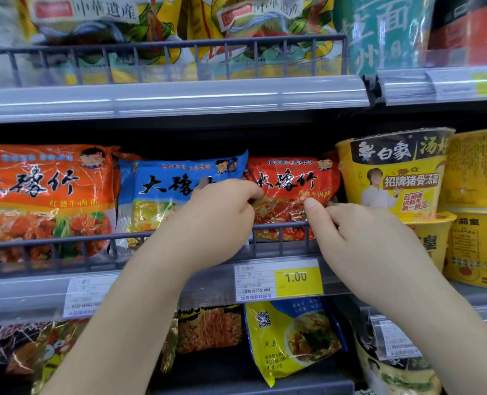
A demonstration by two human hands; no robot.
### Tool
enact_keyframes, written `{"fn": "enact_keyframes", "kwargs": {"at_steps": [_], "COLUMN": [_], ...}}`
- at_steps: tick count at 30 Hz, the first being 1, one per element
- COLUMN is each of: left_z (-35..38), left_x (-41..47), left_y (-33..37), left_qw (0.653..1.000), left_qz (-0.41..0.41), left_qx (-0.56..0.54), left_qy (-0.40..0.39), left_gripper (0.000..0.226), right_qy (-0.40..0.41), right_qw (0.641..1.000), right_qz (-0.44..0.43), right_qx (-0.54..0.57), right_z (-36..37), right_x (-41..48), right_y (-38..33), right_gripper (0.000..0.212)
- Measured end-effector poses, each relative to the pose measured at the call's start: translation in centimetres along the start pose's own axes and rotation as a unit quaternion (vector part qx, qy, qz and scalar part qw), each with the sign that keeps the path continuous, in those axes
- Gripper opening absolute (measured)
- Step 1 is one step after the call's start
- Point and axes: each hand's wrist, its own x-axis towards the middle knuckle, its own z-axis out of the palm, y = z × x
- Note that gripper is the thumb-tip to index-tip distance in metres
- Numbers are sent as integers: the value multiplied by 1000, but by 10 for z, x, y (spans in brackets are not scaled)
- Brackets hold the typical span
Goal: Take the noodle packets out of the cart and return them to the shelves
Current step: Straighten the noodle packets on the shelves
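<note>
The left hand (pixel 222 212) and right hand (pixel 359 232) pinch one red packet (pixel 287 181) of glossy crinkled film, beside one blue packet (pixel 168 189) and one orange packet (pixel 43 195), behind a wire rail (pixel 65 243).

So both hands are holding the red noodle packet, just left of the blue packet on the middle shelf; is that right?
Not quite: in the head view, the left hand and right hand hold the red noodle packet just right of the blue packet, on the middle shelf.
</note>
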Motion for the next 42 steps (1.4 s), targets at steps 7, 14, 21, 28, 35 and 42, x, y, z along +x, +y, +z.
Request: {"fn": "enact_keyframes", "kwargs": {"at_steps": [7,14,21,28,35,42], "left_z": [6,14,3,7,5,4], "left_x": [10,14,9,9,20,16], "left_y": [12,19,8,15,18,3], "left_qw": [998,992,997,997,997,998], "left_qz": [-37,-85,-32,-46,-54,-34], "left_qx": [41,85,-57,-12,51,23], "left_qy": [10,40,44,60,17,43], "left_gripper": [40,46,39,38,24,22], "right_qy": [7,27,112,72,74,80], "right_qw": [1000,1000,993,997,997,996], "right_qz": [9,2,-15,21,29,31], "right_qx": [-7,-8,-24,11,14,36], "right_z": [2,4,16,14,13,15], "right_x": [1,2,-2,-2,-2,-4], "right_y": [2,4,9,8,6,9], "right_gripper": [63,61,61,65,65,62]}}
